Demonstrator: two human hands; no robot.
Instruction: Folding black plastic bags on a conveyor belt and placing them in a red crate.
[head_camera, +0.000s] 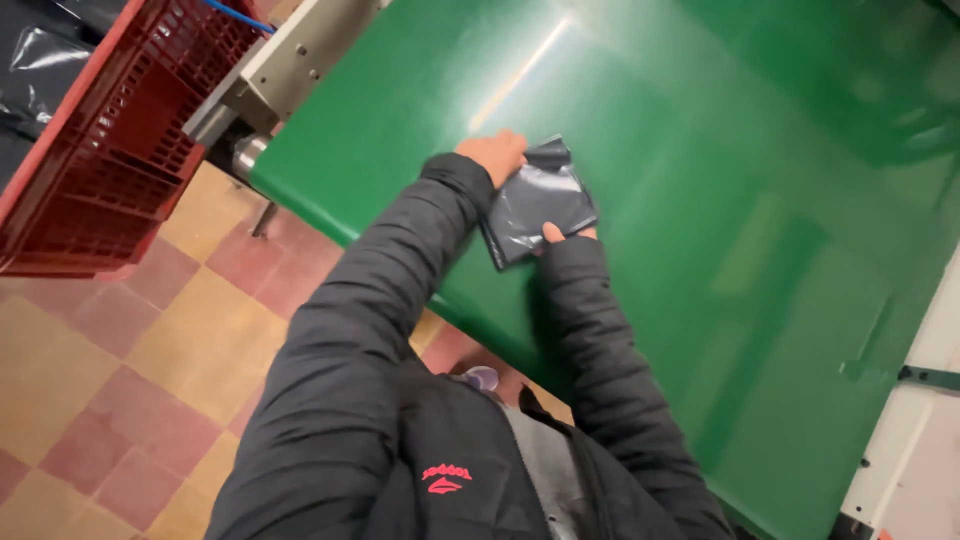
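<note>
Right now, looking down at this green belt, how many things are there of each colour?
Green: 1, the conveyor belt.
Grey: 1, a flat plastic pouch lying on the belt, with the left hand at its upper corner and the right hand at its lower edge.
Red: 1, a plastic crate at the belt's end, above the tiled floor.
Total: 3.
</note>
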